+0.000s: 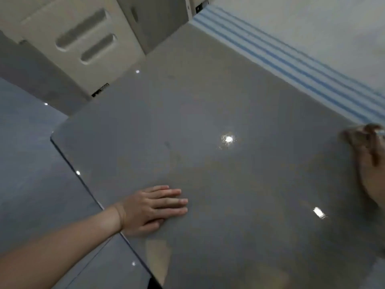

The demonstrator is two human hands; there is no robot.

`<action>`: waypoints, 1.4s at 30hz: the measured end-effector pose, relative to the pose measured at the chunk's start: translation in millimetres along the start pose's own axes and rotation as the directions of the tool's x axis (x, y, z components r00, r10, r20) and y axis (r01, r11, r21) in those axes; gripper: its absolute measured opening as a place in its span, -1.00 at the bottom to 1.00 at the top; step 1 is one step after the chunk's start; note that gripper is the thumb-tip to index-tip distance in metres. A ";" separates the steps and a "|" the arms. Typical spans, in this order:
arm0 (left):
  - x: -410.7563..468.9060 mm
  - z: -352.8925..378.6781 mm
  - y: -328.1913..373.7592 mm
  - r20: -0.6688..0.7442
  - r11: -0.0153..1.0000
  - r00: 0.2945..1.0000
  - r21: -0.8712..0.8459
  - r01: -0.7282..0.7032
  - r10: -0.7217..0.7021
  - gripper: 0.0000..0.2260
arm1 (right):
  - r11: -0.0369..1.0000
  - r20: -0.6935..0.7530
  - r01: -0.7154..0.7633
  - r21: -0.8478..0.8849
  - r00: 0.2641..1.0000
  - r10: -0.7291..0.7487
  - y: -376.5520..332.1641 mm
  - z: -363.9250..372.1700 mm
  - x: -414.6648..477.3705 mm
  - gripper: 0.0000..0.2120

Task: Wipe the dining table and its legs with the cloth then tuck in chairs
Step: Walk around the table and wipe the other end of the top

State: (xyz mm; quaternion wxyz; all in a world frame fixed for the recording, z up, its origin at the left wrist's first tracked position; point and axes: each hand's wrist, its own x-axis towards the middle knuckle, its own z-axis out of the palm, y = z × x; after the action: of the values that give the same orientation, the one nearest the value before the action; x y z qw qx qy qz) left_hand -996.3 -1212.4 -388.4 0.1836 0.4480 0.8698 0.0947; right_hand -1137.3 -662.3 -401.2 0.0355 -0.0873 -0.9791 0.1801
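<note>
The glossy grey dining table (pixel 218 105) fills most of the head view. My left hand (pixel 154 207) lies flat on it near its left edge, fingers together, holding nothing. My right hand (pixel 368 147) is blurred at the right border, by the table's far edge. Its fingers are curled on a bit of pale blue-and-white cloth (pixel 380 132). A cream chair (pixel 83 44) with two slots in its back stands at the table's far end, with a second chair (pixel 154 19) beside it. The table legs are hidden.
A white band with blue stripes (pixel 291 63) runs along the table's far edge up to my right hand; I cannot tell whether it belongs to the cloth. Shiny grey-blue floor (pixel 27 163) lies to the left of the table.
</note>
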 end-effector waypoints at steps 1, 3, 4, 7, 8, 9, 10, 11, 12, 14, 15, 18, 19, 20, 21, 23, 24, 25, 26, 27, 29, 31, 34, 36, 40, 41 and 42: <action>-0.3 1.3 -0.5 -0.011 1.000 1.000 0.009 -0.001 0.001 -0.47 | 0.990 -0.055 -0.142 0.005 0.988 0.142 -5.1 7.0 29.3 -0.45; -1.4 3.3 -0.3 -0.007 1.000 1.000 0.029 0.002 -0.002 -0.46 | 0.965 -0.094 -0.247 0.082 0.963 0.254 -39.8 28.9 71.5 -0.40; -1.4 4.1 0.3 -0.002 0.999 1.000 0.038 0.004 -0.004 -0.46 | 0.955 -0.106 -0.274 0.111 0.952 0.286 -71.9 41.0 83.4 -0.36; -1.3 4.6 0.3 -0.007 0.999 1.000 0.047 0.001 -0.001 -0.45 | 0.997 -0.056 -0.002 0.078 0.998 0.006 -186.0 85.6 63.1 -0.46; -1.6 4.3 0.2 -0.012 0.999 1.000 0.051 0.003 -0.002 -0.45 | 0.983 -0.032 0.167 0.074 0.986 -0.165 -223.8 98.3 34.0 -0.51; -1.4 4.4 -0.1 -0.010 0.999 1.000 0.050 0.003 -0.002 -0.45 | 0.947 -0.026 0.308 0.088 0.951 -0.307 -258.5 106.0 -1.9 -0.53; -1.2 4.6 0.0 0.002 0.999 1.000 0.044 0.002 -0.002 -0.46 | 0.896 -0.011 0.434 0.091 0.901 -0.434 -283.0 105.9 -41.8 -0.54; -1.2 5.2 0.4 0.012 0.999 1.000 0.041 0.004 -0.004 -0.47 | 0.834 0.035 0.540 0.112 0.837 -0.546 -284.5 112.8 -76.4 -0.55; -1.2 5.4 0.2 0.010 0.999 1.000 0.043 0.007 -0.007 -0.48 | 0.782 0.073 0.606 0.146 0.782 -0.620 -279.6 108.5 -110.2 -0.58; -1.6 7.1 -1.6 -0.013 0.999 1.000 0.046 -0.004 0.004 -0.48 | 0.695 0.122 0.696 0.181 0.686 -0.718 -240.8 87.2 -147.6 -0.60; -1.8 7.4 -1.7 -0.020 0.999 1.000 0.045 -0.012 0.013 -0.47 | 0.688 0.132 0.702 0.182 0.676 -0.725 -212.3 75.2 -151.4 -0.60; -2.2 8.2 -2.5 -0.051 0.999 0.998 0.045 -0.020 0.022 -0.45 | 0.873 0.079 0.481 0.088 0.870 -0.487 -128.7 48.2 -110.9 -0.57; -2.6 9.2 -3.5 -0.052 0.999 0.998 0.035 -0.023 0.025 -0.44 | 0.941 0.031 0.336 0.037 0.941 -0.337 -105.2 43.1 -81.5 -0.54; -3.3 10.2 -3.7 -0.049 0.999 0.998 0.025 -0.027 0.028 -0.44 | 0.983 -0.019 0.185 0.018 0.983 -0.184 -89.2 38.8 -50.6 -0.50; -3.6 11.0 -3.6 -0.049 0.999 0.998 0.023 -0.031 0.032 -0.44 | 0.998 -0.061 0.042 0.036 0.997 -0.040 -82.6 37.6 -21.3 -0.47; -3.5 12.1 -4.8 -0.063 0.999 0.997 0.031 -0.038 0.040 -0.43 | 0.983 -0.104 -0.164 0.082 0.980 0.172 -104.6 45.6 21.8 -0.47; -3.3 12.0 -4.4 -0.071 0.999 0.997 0.034 -0.038 0.040 -0.43 | 0.979 -0.097 -0.180 0.094 0.977 0.189 -129.0 54.4 31.7 -0.48; -3.1 11.8 -3.7 -0.078 0.999 0.996 0.038 -0.036 0.039 -0.42 | 0.985 -0.082 -0.136 0.103 0.986 0.144 -159.8 65.9 32.7 -0.49; -3.0 11.7 -3.7 -0.078 0.998 0.996 0.042 -0.036 0.039 -0.41 | 0.993 -0.068 -0.043 0.106 0.996 0.050 -193.7 78.1 24.5 -0.52; -3.2 11.7 -3.8 -0.075 0.998 0.996 0.043 -0.038 0.041 -0.41 | 0.993 -0.051 0.077 0.094 0.996 -0.072 -222.7 91.0 8.2 -0.54; -3.4 12.9 -4.9 -0.057 0.998 0.997 0.045 -0.049 0.052 -0.43 | 0.966 -0.009 0.247 0.075 0.969 -0.248 -264.4 106.6 -43.8 -0.57; -2.9 11.5 -4.8 -0.045 0.998 0.998 0.048 -0.050 0.052 -0.46 | 0.945 0.023 0.307 0.110 0.950 -0.312 -275.0 106.4 -100.7 -0.59; -3.7 6.3 -2.6 -0.056 0.998 0.996 0.027 -0.061 0.063 -0.48 | 0.960 0.002 0.248 0.131 0.968 -0.250 -256.8 89.2 -182.9 -0.62; -6.0 4.4 -1.8 -0.044 0.997 0.996 0.004 -0.078 0.078 -0.46 | 0.991 -0.028 0.094 0.097 0.995 -0.092 -238.0 75.2 -233.0 -0.60; -7.2 2.3 -2.5 -0.061 0.994 0.993 -0.031 -0.102 0.100 -0.44 | 0.981 -0.071 -0.173 0.083 0.981 0.179 -226.0 67.0 -270.3 -0.56; -9.1 -2.3 -3.2 -0.079 0.991 0.989 -0.038 -0.126 0.123 -0.44 | 0.979 -0.081 -0.189 0.077 0.977 0.196 -229.0 68.2 -269.9 -0.57; -12.9 -10.1 -5.5 -0.121 0.989 0.982 -0.023 -0.148 0.145 -0.43 | 0.977 -0.089 -0.202 0.065 0.974 0.207 -232.0 69.9 -268.9 -0.58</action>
State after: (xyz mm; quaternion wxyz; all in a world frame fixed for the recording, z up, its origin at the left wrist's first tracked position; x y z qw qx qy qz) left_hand -997.6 -1226.1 -378.0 0.1313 0.5014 0.8422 0.1484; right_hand -916.9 -949.3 -393.4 0.0659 -0.1950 -0.9568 0.2054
